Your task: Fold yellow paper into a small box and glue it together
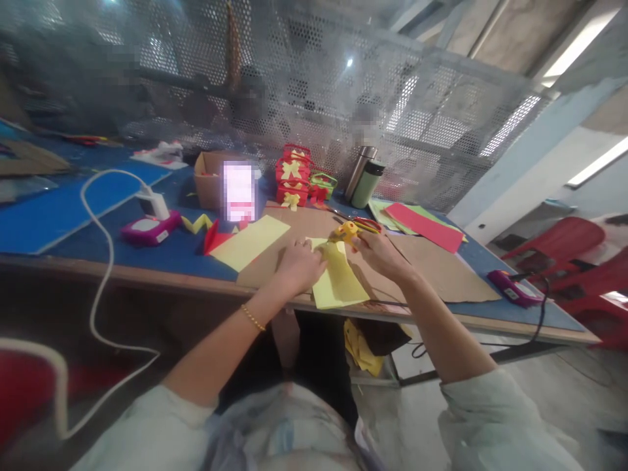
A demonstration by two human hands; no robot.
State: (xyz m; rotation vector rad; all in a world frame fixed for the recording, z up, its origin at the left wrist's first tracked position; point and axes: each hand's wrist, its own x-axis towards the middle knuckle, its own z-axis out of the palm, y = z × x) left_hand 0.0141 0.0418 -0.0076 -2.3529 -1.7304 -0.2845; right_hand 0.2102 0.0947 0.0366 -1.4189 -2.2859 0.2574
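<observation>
Held the folded yellow paper near the front edge of the blue-topped table, over brown cardboard, with the near end reaching the table's edge. Had the left hand clamped on the paper's left side, fingers bent and drawn together, a beaded bracelet on that wrist. Had the right hand closed around the yellow-handled scissors, with the tips at the paper's far end; could not tell whether the blades stood apart or together. Saw a second yellow sheet lying just beyond the left hand, and red-handled scissors resting close behind the right. Saw decorated red boxes stacked farther back, beside a small green basket, with a green bottle and a steel flask standing to their right. Noticed red paper at the right, lying over green sheets.
</observation>
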